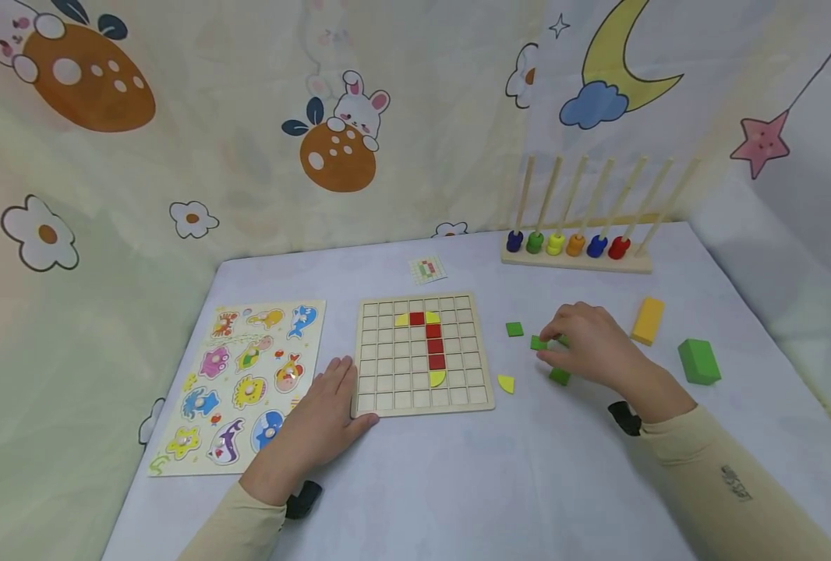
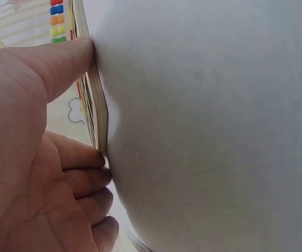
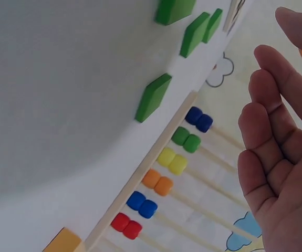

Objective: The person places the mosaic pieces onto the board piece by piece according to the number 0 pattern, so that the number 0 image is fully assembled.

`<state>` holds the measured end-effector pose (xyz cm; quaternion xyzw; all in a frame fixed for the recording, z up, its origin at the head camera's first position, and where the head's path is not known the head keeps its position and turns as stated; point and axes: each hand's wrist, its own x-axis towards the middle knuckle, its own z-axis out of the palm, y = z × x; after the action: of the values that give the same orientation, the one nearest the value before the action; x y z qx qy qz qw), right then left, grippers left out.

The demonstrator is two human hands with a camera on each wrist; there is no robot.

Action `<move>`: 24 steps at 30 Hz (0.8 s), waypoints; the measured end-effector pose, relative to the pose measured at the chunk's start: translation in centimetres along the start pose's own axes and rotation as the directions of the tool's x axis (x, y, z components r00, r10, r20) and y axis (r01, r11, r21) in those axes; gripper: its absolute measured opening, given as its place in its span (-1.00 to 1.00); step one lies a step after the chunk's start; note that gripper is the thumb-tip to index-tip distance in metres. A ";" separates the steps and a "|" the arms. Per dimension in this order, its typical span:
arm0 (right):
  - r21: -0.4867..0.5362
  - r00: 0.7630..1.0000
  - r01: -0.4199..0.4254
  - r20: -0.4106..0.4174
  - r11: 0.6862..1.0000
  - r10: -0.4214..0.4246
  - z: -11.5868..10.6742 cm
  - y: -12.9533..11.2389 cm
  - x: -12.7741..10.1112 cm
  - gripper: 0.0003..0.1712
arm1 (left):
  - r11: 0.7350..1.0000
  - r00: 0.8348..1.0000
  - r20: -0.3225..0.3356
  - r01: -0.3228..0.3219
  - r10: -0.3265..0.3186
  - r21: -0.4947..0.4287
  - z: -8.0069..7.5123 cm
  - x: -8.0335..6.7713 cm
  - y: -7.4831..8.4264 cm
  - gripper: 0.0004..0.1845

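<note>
At far left, the animal puzzle board (image 1: 236, 386) is lying flat on the table (image 1: 457, 483), untouched. My left hand (image 1: 324, 421) is resting beside it, thumb and relaxed fingers pressing against the near left corner of the grid board (image 1: 422, 352); I judge this is bracing the board so it does not slide. Red squares and yellow half-rounds are sitting in its cells. The left wrist view confirms what the head view cannot: my thumb (image 2: 56, 63) and fingertips (image 2: 95, 157) are touching the board's edge, gripping nothing.

A loose yellow piece (image 1: 505, 382) is lying just right of the board. Further right, my right hand (image 1: 587, 343) is hovering over the green tiles (image 1: 514, 329), spread within easy reach. The head view is hiding the fingertips, but the right wrist view shows my fingers (image 3: 269, 121) loosely extended, holding nothing, apart from the tiles. Beyond, the bead rack (image 1: 575, 248), yellow block (image 1: 648, 320) and green block (image 1: 699, 361) are standing aside.
</note>
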<state>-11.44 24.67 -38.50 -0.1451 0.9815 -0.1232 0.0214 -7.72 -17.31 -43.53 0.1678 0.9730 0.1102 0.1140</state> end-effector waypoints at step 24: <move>-0.056 0.997 0.019 0.073 0.998 -0.014 1.6 2.6 -2.3 -0.77 | 1.000 1.000 -0.002 0.003 -0.003 0.009 0.2 0.1 -0.1 0.06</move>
<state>-9.86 27.39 -40.71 -0.1581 0.9819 -0.0901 0.0517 -7.76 -17.35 -43.74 0.1666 0.9739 0.1059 0.1124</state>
